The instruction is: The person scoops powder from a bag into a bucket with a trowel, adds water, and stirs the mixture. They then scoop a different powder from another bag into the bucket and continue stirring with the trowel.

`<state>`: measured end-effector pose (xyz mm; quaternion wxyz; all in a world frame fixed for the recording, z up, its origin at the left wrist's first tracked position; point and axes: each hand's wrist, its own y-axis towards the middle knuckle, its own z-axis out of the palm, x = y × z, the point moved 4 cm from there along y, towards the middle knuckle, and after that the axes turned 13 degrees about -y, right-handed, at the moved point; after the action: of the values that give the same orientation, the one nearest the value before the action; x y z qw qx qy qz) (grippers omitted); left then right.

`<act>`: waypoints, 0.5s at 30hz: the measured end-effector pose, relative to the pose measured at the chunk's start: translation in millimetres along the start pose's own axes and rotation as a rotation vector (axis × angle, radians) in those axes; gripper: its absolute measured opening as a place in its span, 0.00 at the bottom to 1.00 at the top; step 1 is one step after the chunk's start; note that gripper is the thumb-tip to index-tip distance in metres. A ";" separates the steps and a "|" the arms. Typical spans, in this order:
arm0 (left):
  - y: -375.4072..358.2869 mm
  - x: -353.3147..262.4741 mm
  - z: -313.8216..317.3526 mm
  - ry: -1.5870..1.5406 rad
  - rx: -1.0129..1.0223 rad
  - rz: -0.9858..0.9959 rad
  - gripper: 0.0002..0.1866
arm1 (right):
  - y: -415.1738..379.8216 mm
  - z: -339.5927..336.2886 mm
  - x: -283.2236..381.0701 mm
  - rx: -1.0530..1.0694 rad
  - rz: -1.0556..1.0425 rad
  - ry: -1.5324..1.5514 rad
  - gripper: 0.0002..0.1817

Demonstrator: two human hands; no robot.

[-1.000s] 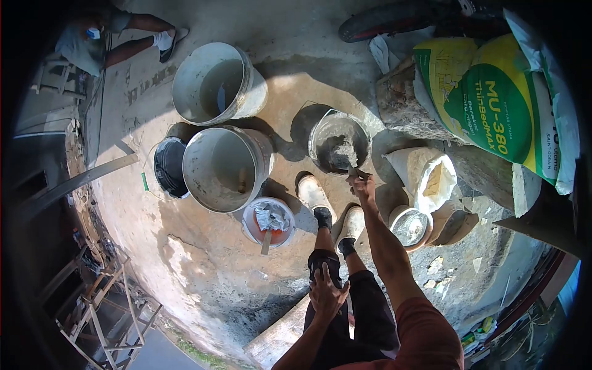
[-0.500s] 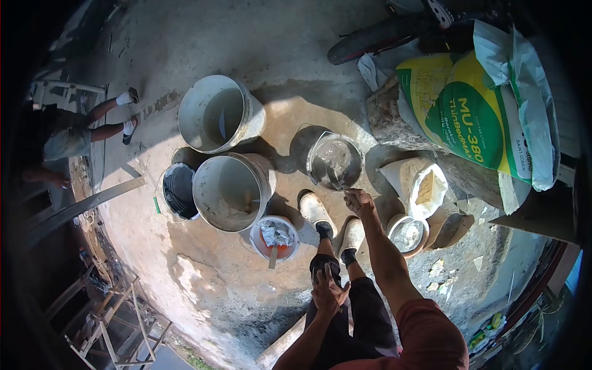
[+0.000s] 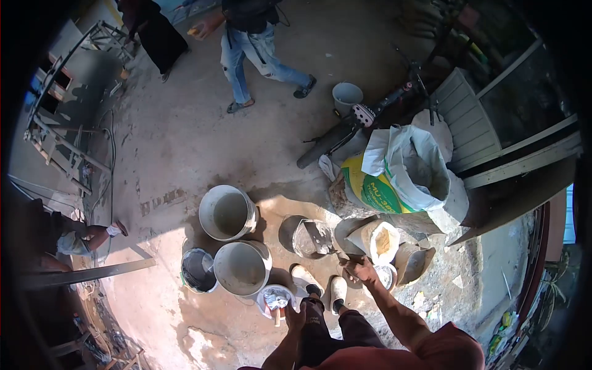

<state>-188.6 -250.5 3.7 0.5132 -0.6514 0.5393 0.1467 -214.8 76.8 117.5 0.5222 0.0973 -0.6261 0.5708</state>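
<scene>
While the right hand (image 3: pixel 362 270) has its grip round a tool (image 3: pixel 344 256) beside the grey bucket (image 3: pixel 301 239), the left hand (image 3: pixel 295 316), grip unclear, has shifted off-centre from the knee (image 3: pixel 314 305); work seems paused.

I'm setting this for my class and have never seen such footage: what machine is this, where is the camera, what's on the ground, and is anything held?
There is no machine: these are a person's bare hands. One camera, worn on that person's head, looks forward and down, so their pale shoes show too.

The right hand seems closed on a small tool, beside a bucket of grey material; the tool's shape is hard to make out. The left hand is by the left knee.

On the ground stand more buckets, including a large pale bucket, and an open white bag. Beyond is a yellow-green sack.
</scene>
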 end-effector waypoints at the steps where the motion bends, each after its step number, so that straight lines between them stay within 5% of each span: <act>1: 8.3 -2.1 -16.3 0.026 0.005 -0.018 0.36 | -18.2 -2.9 34.4 0.033 -0.013 -0.195 0.14; 3: 16.7 -9.2 -52.6 0.018 0.007 -0.101 0.30 | -57.1 -1.5 119.2 0.023 -0.037 -0.429 0.14; 9: 42.2 -7.6 -118.2 -0.138 -0.059 -0.378 0.25 | -103.8 -66.6 265.5 -0.252 -0.180 -0.506 0.08; 11: 47.3 -10.2 -127.4 -0.139 -0.103 -0.376 0.24 | -99.7 -104.6 298.3 -0.356 -0.293 -0.604 0.19; 12: 44.8 -12.7 -127.7 -0.228 -0.122 -0.390 0.22 | -95.9 -120.2 316.4 -0.404 -0.348 -0.764 0.14; 13: 41.0 -14.5 -126.1 -0.318 -0.141 -0.407 0.21 | -85.9 -137.8 327.3 -0.472 -0.307 -0.844 0.17; 15: 35.2 -29.6 -117.5 -0.379 -0.183 -0.410 0.20 | -62.0 -165.0 349.6 -0.557 -0.539 -1.391 0.21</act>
<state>-272.3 -327.5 58.4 0.5628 -0.7514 0.2755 0.2070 -233.1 356.9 390.5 0.1367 0.4455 -0.8830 0.0557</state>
